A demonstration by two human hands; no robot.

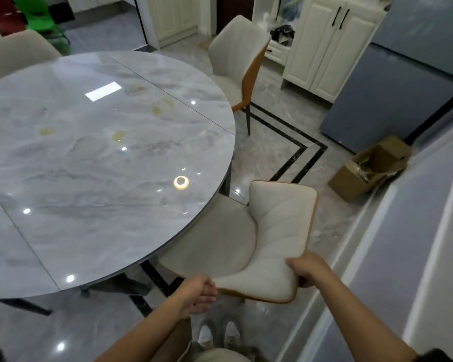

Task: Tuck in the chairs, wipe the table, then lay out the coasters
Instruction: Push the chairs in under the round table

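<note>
– Glossy grey marble floor (272, 158) with a black inlaid band runs under everything, and the round table (89, 158) fills the left half. Where are your hands?
– Both are at the near chair (280, 231), which stands at the table's near right edge. My right hand (309, 270) is curled round the right corner of its cream backrest, gripping it.
– And the left one?
– My left hand (196, 296) is at the backrest's left corner, palm turned toward it. The fingers are fairly straight and loose, just touching the padded edge rather than wrapped round it.
– Is that chair under the table?
– Partly. The far portion of its seat is hidden beneath the tabletop; the rest of the seat and the whole backrest stick out toward me. My feet (232, 335) are just on its near side.
– What about the tabletop?
– Shiny, marbled grey, with yellowish stains (119, 135) scattered toward its far right part and ceiling lights mirrored in it.
– Other chairs?
– A far chair (238, 56), cream with an orange back, stands at the table's far right, turned at an angle, seat front at the rim. Another pale chair back (16, 53) shows at the far left edge.
– Anything else on the right?
– An open cardboard box (369, 171) on the floor beside the wall, a blue-grey appliance (392, 100) beyond it, and cream cabinets (332, 43) farther back.
</note>
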